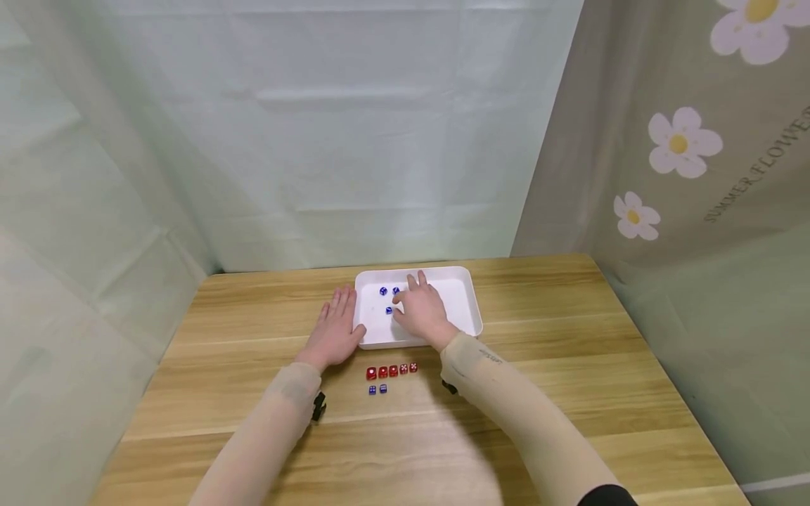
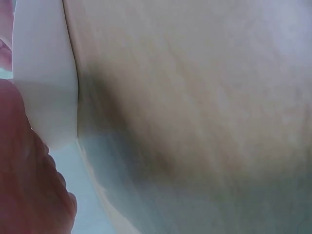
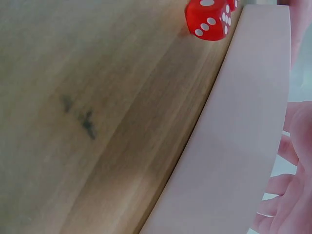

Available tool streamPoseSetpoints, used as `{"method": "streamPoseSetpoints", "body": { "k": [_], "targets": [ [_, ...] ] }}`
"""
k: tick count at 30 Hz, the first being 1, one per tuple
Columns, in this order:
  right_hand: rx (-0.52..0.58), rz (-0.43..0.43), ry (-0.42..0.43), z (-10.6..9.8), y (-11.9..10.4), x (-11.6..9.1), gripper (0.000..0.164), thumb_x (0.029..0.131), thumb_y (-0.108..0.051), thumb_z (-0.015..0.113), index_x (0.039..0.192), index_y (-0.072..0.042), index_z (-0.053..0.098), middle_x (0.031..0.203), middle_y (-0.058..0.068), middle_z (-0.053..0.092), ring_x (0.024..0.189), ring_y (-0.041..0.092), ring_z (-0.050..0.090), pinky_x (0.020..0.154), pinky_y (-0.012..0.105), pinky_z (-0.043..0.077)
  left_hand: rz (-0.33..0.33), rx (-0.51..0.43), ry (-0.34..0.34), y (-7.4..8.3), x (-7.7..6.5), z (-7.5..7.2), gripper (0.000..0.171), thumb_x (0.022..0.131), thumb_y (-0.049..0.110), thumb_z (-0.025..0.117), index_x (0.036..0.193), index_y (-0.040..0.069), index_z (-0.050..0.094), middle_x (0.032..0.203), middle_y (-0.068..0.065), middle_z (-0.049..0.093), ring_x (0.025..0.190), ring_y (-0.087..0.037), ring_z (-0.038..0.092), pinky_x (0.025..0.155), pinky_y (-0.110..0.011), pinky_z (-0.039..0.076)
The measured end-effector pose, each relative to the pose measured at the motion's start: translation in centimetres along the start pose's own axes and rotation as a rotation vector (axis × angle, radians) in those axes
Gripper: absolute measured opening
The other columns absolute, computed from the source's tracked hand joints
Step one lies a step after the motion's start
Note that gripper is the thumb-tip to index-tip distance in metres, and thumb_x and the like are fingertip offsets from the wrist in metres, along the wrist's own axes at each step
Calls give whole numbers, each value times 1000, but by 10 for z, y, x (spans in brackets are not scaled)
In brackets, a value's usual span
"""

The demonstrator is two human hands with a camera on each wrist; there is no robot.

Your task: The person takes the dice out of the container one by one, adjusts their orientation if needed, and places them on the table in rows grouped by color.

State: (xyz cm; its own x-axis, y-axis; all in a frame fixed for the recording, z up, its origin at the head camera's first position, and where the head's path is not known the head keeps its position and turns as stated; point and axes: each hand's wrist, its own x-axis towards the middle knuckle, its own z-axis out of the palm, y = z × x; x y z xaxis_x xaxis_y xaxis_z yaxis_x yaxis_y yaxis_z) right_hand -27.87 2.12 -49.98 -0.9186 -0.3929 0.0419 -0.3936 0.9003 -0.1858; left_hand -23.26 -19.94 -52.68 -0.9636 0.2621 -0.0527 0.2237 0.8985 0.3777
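Note:
A white tray lies near the back of the table with three blue dice showing in its left half, one of them a blue die just left of my right hand. That hand reaches over the tray, thumb and index finger apart beside this die; no die shows between them. My left hand lies with extended fingers along the tray's left side, its thumb at the rim. In the right wrist view, loosely bent fingers show beyond the tray wall.
In front of the tray, a row of red dice stands on the wooden table. Two blue dice sit nearer to me, below the row. Pale cloth hangs behind the table.

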Motion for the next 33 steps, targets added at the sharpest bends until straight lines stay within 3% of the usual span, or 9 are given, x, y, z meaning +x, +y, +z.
{"method": "streamPoseSetpoints", "body": {
  "k": [16, 33],
  "targets": [
    [-28, 11, -27, 3, -8, 2, 30, 101, -34, 73, 130, -26, 79, 168, 23, 38, 159, 47, 24, 124, 56, 35, 9, -27, 30, -3, -4, 7, 80, 109, 33, 42, 169, -6, 6, 177, -24, 2, 164, -41, -3, 131, -61, 4],
    [-78, -20, -15, 9, -11, 9, 24, 100, -34, 78, 123, -28, 82, 167, 22, 40, 159, 46, 23, 124, 57, 35, -10, -24, 27, -1, -4, 6, 79, 108, 32, 41, 169, -4, 7, 177, -24, 1, 163, -42, -2, 130, -61, 2]
  ]
}}
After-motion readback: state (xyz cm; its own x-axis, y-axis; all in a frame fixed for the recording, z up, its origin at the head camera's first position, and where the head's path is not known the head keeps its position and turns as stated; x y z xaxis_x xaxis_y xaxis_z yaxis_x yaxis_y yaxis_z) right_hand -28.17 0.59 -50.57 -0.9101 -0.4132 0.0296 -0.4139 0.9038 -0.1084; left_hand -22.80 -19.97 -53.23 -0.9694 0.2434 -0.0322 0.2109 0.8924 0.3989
